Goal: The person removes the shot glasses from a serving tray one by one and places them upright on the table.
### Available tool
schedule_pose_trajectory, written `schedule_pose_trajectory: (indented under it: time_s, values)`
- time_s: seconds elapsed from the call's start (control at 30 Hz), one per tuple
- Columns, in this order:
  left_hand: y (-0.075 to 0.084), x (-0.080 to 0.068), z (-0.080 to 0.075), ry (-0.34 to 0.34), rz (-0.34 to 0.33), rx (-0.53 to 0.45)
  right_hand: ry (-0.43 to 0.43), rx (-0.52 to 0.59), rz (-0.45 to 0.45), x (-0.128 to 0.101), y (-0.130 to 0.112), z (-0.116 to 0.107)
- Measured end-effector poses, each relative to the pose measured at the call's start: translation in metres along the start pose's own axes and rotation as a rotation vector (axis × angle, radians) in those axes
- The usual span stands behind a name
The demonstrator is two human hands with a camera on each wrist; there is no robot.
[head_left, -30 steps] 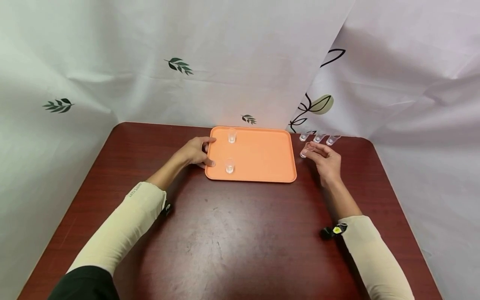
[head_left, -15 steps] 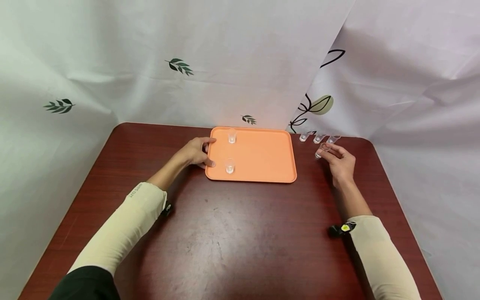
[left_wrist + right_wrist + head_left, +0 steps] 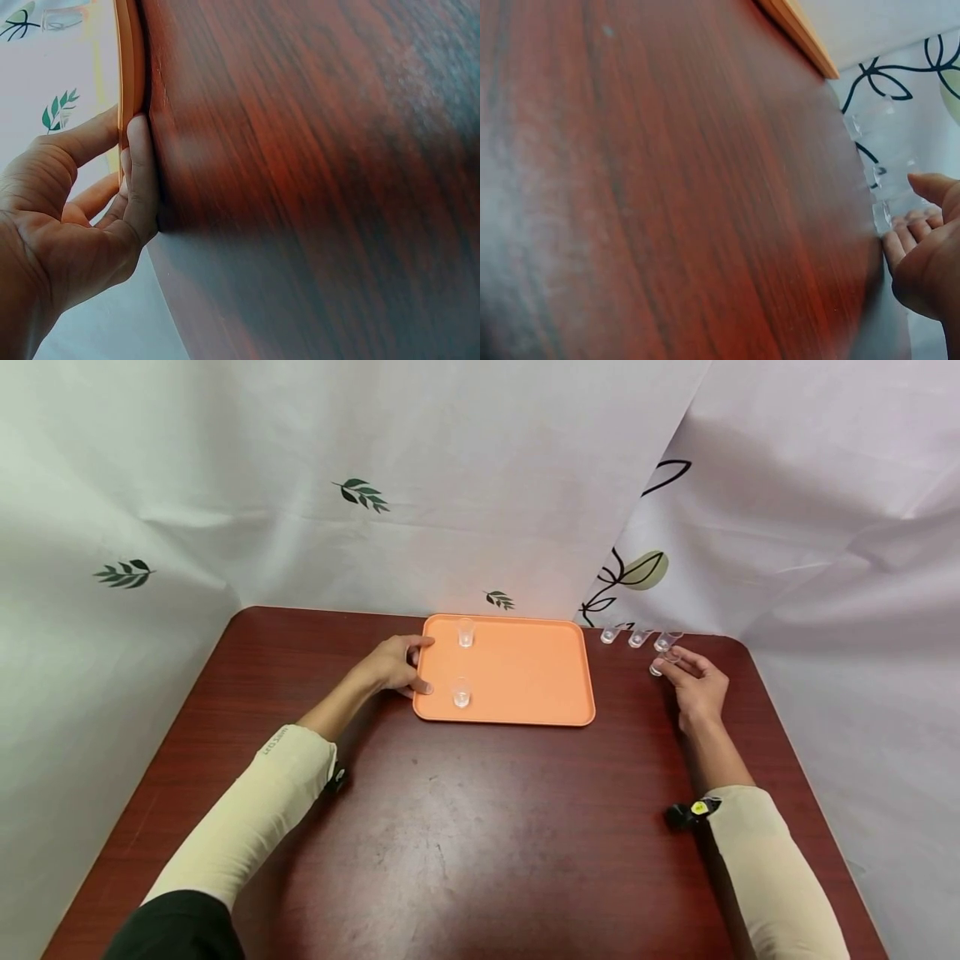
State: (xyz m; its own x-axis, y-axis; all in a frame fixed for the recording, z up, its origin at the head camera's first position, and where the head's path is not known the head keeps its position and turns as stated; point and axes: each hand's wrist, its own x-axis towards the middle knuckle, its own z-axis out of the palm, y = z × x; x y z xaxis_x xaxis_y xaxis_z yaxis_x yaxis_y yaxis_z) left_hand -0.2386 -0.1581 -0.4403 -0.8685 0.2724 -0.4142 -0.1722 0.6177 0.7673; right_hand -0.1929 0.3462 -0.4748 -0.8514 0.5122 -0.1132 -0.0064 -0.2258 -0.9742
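Observation:
An orange tray [image 3: 525, 681] lies at the far side of the table, bearing two small clear plastic cups, a rear cup [image 3: 466, 633] and a front cup [image 3: 461, 695]. My left hand [image 3: 392, 664] grips the tray's left edge; the left wrist view shows its fingers around the tray rim [image 3: 129, 67]. To the right of the tray, my right hand [image 3: 699, 685] pinches a clear cup [image 3: 657, 667] between thumb and fingers. Just behind it stand three similar cups in a row: a left cup [image 3: 609, 633], a middle cup [image 3: 639, 637] and a right cup [image 3: 665, 642].
The dark red wooden table [image 3: 450, 827] reaches back to a white curtain [image 3: 450, 510] with leaf prints. The row of cups is close to the table's back edge. A pale sleeve with a dark wrist camera [image 3: 681, 815] covers each forearm.
My right hand has moved to the right with its cup, from near the tray's right edge to in front of the rightmost cup. The left hand and tray stay in place.

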Motion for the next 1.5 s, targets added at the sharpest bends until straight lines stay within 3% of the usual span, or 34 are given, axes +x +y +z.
schedule_pose_trajectory:
  time_s: [0.2,0.5,1.0,1.5]
  values:
    - [-0.001,0.0,0.0,-0.005,0.001,-0.004,0.047,-0.056,-0.013,0.006,-0.001,-0.002]
    - [-0.002,0.004,-0.001,-0.012,-0.008,-0.011,0.076,-0.016,0.011,0.012,-0.004,-0.006]
    - [-0.003,0.003,0.0,-0.003,0.003,-0.004,0.123,-0.182,0.067,0.005,-0.007,-0.013]
    - [-0.001,0.002,0.0,-0.002,-0.008,-0.004,0.102,-0.137,0.074,-0.014,-0.01,-0.026]
